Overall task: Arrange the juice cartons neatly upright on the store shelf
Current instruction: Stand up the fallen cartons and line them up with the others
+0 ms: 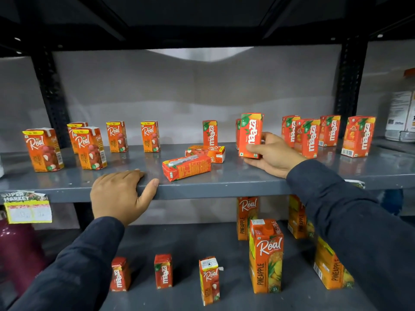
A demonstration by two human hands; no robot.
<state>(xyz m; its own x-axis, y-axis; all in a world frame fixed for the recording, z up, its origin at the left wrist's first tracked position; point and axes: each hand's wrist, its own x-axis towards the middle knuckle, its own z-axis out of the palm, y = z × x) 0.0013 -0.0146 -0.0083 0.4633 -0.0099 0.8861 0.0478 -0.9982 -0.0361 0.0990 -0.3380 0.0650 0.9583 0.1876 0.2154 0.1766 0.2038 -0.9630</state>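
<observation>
My right hand [272, 153] grips a small orange Maaza carton [250, 134], holding it upright on the grey middle shelf [224, 187]. Another Maaza carton [237, 133] stands partly hidden right behind it. Two cartons lie on their sides left of it: a Maaza carton [186, 167] nearer the front and a Real carton [205, 153] behind it. One Maaza carton [209, 132] stands upright behind those. Several Real litchi cartons [89, 148] stand at the left, several Maaza cartons [306, 137] at the right. My left hand [122, 194] rests on the shelf's front edge, holding nothing.
The lower shelf [190, 248] carries small Maaza cartons [163, 270], a small Real carton [209, 279] and large Real pineapple cartons [266, 255]. A yellow price label [28, 208] hangs at the left edge. Black uprights [52, 95] frame the bay. White packages [402, 113] sit far right.
</observation>
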